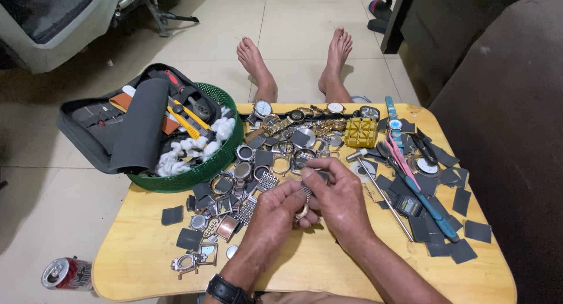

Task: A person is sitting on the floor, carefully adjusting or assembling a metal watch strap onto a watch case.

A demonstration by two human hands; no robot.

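Low wooden table (328,269), rounded at the corners, seen from above, with tiled floor around it. Green basket (226,151) on the table's far left corner, bearing an open grey tool case (99,125) and white cotton wads (199,145). Dark square pads (463,201) scattered over the right half. Watch cases and rings (246,172) heaped left of centre. Yellow block tool (360,132) near the far edge. Small hammer (378,186) and blue-handled tool (431,210) lying right of the hands. Drink can (66,273) on the floor, left. Left hand (275,213) and right hand (340,198) meet at table centre, fingertips pressed together, both pinching a metal watch bracelet (305,201), which hangs between them, just above the tabletop.
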